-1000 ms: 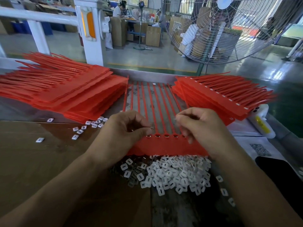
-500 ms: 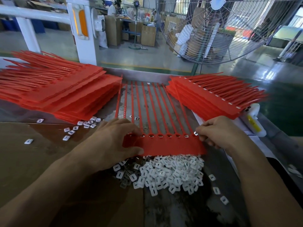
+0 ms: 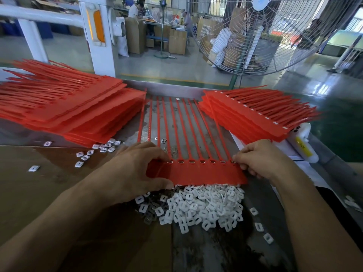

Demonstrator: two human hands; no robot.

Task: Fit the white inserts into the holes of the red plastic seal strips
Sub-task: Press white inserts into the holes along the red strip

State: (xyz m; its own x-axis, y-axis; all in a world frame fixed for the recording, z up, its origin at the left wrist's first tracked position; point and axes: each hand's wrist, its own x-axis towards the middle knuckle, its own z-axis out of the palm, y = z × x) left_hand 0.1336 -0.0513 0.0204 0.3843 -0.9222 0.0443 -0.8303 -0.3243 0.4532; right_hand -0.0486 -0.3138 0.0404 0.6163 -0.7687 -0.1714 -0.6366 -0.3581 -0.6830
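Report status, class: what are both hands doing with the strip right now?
Left hand grips red strip at left end. Right hand pinches right end. White inserts piled at the strip's near edge. Nothing blocking.

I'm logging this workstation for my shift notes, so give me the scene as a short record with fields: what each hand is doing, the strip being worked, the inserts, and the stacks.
left hand: grips the left end of the red seal strip
right hand: pinches the strip's right end
holes: a row along the strip's far edge, inserts seated in those visible
loose white inserts: heaped just nearer than the strip
left stack: red strips
right stack: red strips, white inserts showing
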